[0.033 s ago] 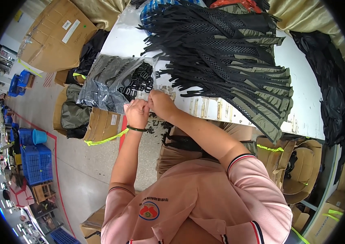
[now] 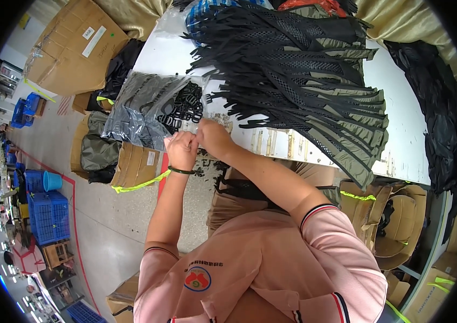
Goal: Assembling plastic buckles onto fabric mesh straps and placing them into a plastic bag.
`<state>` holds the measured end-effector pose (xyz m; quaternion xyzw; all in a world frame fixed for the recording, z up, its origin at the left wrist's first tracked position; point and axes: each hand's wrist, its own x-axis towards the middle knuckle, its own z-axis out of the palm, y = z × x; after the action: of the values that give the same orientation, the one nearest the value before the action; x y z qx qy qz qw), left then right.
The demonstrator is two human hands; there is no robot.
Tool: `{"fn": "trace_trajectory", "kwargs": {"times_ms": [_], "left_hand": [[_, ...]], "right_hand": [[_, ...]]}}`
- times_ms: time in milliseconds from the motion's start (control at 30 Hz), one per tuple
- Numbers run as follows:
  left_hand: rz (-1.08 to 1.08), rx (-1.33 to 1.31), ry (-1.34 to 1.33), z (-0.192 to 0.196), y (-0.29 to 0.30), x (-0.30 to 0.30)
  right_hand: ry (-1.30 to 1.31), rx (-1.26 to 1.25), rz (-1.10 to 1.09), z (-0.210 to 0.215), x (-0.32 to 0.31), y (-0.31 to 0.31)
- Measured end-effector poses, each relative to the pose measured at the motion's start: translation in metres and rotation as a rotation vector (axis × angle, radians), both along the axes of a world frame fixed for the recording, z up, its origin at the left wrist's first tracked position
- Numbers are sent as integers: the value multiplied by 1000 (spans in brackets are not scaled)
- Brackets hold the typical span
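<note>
Left hand [image 2: 181, 149]: fingers curled closed, knuckles up, dark band at the wrist. Right hand [image 2: 212, 139]: bunched against it, closed too. Fingertips meet at the table's near edge; whatever they pinch is hidden, too small to tell. Just beyond: black buckles [image 2: 188, 102], a good many, loose at the mouth of a clear plastic bag [image 2: 134, 110] on the white table [image 2: 406, 121]. To the right, a big fanned heap of black-strapped olive pieces [image 2: 293, 70]. Judgement: plenty left; buckle supply ample, heap large, finished count not readable.
</note>
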<state>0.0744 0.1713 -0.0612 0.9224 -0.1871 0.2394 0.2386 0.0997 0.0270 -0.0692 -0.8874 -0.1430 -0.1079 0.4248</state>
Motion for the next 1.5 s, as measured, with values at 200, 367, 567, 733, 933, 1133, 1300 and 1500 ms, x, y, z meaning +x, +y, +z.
{"fn": "trace_trajectory", "kwargs": {"times_ms": [200,367,567,733,933,1133,1300,1500], "left_hand": [[-2,49,50,-8,11,-22],[43,143,-33,38,-18,-28],[-218,-245,181,21,-23,4],[-233,-149,319,-31,-32,31],[-108,9,347,-35,-37,29],[-101,35,253,-34,-45,26],[-142,-403,183,-36,-34,24],[-259,-666,247,8,-9,25]], "right_hand": [[72,172,-143,9,24,-27],[64,302,9,-4,-1,-31],[47,129,53,8,-15,-35],[-125,-236,40,-2,-8,-43],[-308,-498,-36,57,1,-81],[-375,1,-172,161,-7,-150],[-94,279,124,104,-89,-112],[132,-51,738,30,-180,-43]]}}
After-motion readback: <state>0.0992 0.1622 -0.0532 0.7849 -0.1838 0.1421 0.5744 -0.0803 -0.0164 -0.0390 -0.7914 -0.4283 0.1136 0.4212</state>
